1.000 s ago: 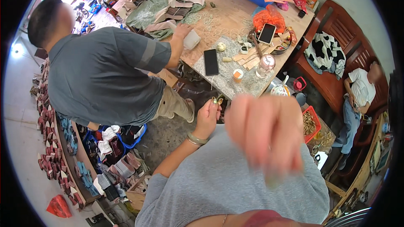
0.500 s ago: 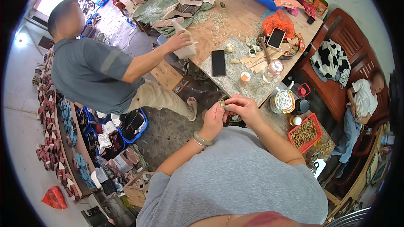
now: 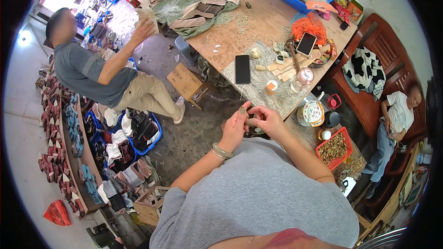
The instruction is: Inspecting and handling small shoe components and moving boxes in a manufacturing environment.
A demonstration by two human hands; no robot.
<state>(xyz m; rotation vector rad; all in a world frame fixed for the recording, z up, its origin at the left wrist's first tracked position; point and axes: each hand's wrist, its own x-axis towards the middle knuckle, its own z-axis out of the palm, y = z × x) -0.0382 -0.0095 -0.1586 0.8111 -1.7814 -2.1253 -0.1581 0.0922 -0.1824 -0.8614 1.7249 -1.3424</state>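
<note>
My left hand [image 3: 234,128] and my right hand [image 3: 269,122] meet in front of my chest, near the edge of a grey speckled slab [image 3: 256,82]. Curled fingers on both hands pinch at something small that I cannot make out. Bangles [image 3: 222,151] circle my left wrist. Beyond the hands, a black phone [image 3: 242,70] lies on the slab beside a small white-capped bottle [image 3: 271,87] and a glass jar [image 3: 302,80]. To the right of my right arm are a floral-lidded pot [image 3: 312,113] and a red basket [image 3: 349,144] of peanuts [image 3: 333,149].
A co-worker in a dark shirt [image 3: 90,67] walks at the left, near a wooden stool [image 3: 185,80] and blue baskets [image 3: 159,131] of shoe parts. Another person [image 3: 400,109] sits on a wooden bench [image 3: 364,80]. Cut pieces [image 3: 207,7] lie on the large table.
The co-worker has moved away from the table to the left, carrying a pale item. My hands stay together, their fingers shifting slightly; my right fingers sit a little farther from the left fingertips.
</note>
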